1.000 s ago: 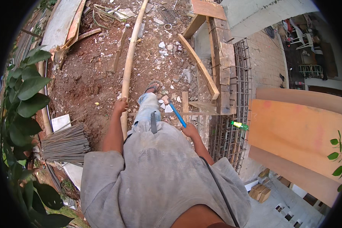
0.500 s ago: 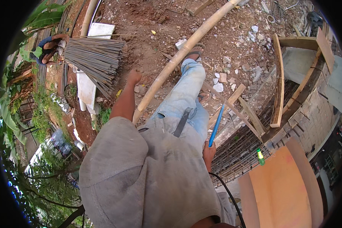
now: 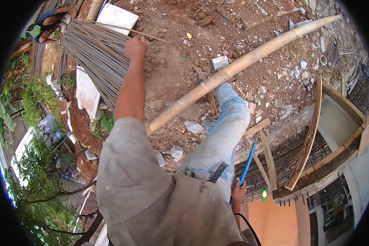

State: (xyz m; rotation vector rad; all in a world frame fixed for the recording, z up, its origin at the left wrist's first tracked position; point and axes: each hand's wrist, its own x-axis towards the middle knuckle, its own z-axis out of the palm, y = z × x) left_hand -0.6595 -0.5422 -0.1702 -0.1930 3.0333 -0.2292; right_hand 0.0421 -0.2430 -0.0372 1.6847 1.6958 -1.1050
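Note:
My left hand (image 3: 136,47) is raised ahead of me with its fingers curled in, and nothing shows in it. In the picture it overlaps the right edge of a fanned bundle of long thin metal rods (image 3: 98,59); I cannot tell whether it touches them. Low at my right side, my right hand (image 3: 238,191) is closed round a slim blue tube (image 3: 249,160), which points up and away. The tube's lower end is partly hidden behind the hand. A dark flat strip (image 3: 218,172) sticks out at my waist.
A long bamboo pole (image 3: 229,71) slants across the ground, over my forward foot. Rubble and broken blocks (image 3: 220,62) are scattered on red soil. To the right are curved wooden boards (image 3: 309,143) and a rebar grid (image 3: 287,151). Far left, another person (image 3: 45,24) is by the rods.
My left hand has swung up and forward, toward the rods. My legs have stepped, and the view has shifted. The blue tube stays in my right hand.

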